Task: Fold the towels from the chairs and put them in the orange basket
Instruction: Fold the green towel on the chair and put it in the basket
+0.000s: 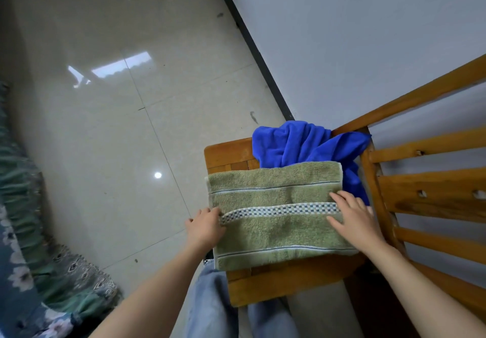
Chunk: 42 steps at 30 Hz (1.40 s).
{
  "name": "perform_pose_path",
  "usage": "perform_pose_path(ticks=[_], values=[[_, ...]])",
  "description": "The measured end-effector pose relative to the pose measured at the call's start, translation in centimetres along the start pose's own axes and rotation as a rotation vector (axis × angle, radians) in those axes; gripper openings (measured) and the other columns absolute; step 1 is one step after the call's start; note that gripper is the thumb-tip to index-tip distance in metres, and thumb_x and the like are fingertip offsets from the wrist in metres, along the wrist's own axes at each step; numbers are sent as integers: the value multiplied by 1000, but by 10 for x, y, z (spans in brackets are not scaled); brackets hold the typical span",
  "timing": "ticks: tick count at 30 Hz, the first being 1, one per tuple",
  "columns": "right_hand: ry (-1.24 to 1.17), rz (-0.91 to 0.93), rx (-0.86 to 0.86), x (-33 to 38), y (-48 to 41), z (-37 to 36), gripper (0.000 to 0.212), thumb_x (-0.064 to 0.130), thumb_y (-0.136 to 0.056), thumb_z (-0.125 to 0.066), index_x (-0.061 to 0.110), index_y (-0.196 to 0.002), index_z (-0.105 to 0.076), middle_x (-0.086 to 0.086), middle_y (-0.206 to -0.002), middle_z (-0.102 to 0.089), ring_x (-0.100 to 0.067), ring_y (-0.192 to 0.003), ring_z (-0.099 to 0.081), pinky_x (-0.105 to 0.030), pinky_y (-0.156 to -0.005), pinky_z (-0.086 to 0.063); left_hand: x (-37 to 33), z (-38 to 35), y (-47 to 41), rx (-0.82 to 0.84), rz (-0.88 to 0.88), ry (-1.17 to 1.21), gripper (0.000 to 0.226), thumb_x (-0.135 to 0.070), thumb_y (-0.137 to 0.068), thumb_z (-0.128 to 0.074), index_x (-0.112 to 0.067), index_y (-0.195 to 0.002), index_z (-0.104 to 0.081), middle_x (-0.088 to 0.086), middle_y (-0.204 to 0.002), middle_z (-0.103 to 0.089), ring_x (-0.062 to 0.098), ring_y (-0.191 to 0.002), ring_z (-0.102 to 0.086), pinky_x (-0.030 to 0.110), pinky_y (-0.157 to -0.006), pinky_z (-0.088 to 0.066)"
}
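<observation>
Where right hand (353, 219) rests, towel (273, 229) lies

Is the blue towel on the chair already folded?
No: the blue towel lies crumpled in a heap on the chair seat, behind the flat green towel.

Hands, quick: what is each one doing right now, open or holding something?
Left hand: grips the green towel at its left edge.
Right hand: open, pressing flat on that towel.
</observation>
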State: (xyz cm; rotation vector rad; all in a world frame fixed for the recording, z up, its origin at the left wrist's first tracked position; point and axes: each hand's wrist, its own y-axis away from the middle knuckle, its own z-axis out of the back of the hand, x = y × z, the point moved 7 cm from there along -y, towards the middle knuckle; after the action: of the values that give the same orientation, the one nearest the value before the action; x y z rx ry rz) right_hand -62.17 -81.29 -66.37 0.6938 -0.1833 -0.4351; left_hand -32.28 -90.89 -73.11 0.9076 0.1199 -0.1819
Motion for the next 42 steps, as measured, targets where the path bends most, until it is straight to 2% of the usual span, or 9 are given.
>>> perform_pose_path(ticks=[4,7,12,15,17,20,33,38,42], values=[[71,-61,71,-5,-10,14,43,42,-88,-54,30,-129,-48,6,-124,-53,-18,-120,-39,-34,-94,-29,2,9,5,7,-35,188,17,-21,-85,-61,-18,-102,-57,4,-107,-51,20,-102,-48,32,-87,-39],[-32,-112,147,-20,-3,23,6,32,-82,-65,30,-83,-59,9,-86,-55,-21,-106,-48,-32,-80,-30,6,22,23,53,-112,564,17,-6,-79,-68,-15,-76,-54,1,-82,-55,15,-78,-52,20,-65,-40],[-1046,-121,199,-34,20,32,16,7,-71,-77,4,-81,-64,-10,-78,-68,-26,-83,-65,-22,-62,-48,26,49,52,65,-71,998,13,4,-77,-67,-6,-71,-62,-5,-58,-63,3,-57,-57,11,-54,-46],[-1518,-196,153,-38,16,28,75,31,-32,-94,1,-92,-62,-13,-81,-72,-20,-73,-71,-23,-56,-56,34,63,47,37,7,1260,10,4,-79,-64,0,-87,-63,4,-74,-70,17,-70,-65,22,-61,-56],[-1591,-256,36,-34,3,31,44,19,-56,-85,7,-91,-61,-15,-93,-69,-18,-74,-69,-25,-61,-58,30,71,38,-19,39,1289,15,0,-80,-64,-2,-95,-62,9,-87,-68,22,-80,-65,26,-65,-58],[-1540,-354,-168,-26,-11,38,9,2,-85,-61,7,-91,-60,-9,-94,-64,-16,-81,-62,-29,-74,-53,18,81,20,-123,51,1270,9,-5,-84,-63,-9,-92,-61,8,-91,-66,20,-84,-63,29,-71,-55],[-1144,-342,-513,-18,-57,35,20,7,-89,-56,0,-107,-61,-10,-95,-60,-23,-92,-56,-36,-82,-43,13,68,-29,-405,201,1038,20,-12,-89,-58,-11,-109,-59,13,-107,-64,25,-99,-60,31,-80,-46],[-661,-289,-616,-4,-45,43,39,14,-90,-55,8,-129,-50,-17,-124,-54,-32,-115,-47,-39,-91,-40,-9,62,-13,-478,61,186,58,-24,-91,-53,-12,-143,-30,18,-148,-31,36,-134,-31,46,-106,-30],[-149,298,-775,58,-7,41,31,11,-80,-51,9,-111,-56,-16,-105,-63,-27,-101,-54,-40,-83,-49,-58,15,6,-312,-320,-262,74,-34,-72,-68,-14,-137,-40,19,-144,-39,37,-131,-41,53,-98,-39]])
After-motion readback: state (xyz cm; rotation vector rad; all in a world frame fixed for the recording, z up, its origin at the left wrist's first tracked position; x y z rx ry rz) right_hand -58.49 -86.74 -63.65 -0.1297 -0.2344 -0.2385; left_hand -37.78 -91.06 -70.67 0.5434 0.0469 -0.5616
